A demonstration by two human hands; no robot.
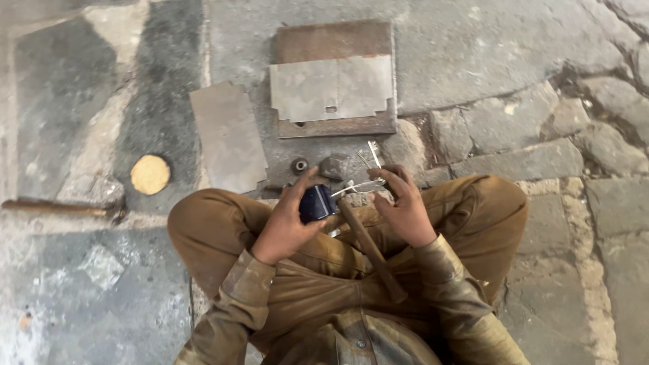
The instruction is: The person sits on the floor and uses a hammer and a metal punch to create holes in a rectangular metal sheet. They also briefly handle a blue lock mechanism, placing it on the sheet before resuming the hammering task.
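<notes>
At frame centre, the left hand grips one dark padlock; the right hand pinches one key bunch.

Grimy brown sleeves, trousers; perhaps khaki.

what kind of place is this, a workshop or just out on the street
Probably an informal open-air metalworking spot on the ground. The stone paving serves as the bench, cut metal sheets lie on it, and a hammer rests across the person's lap.
</notes>
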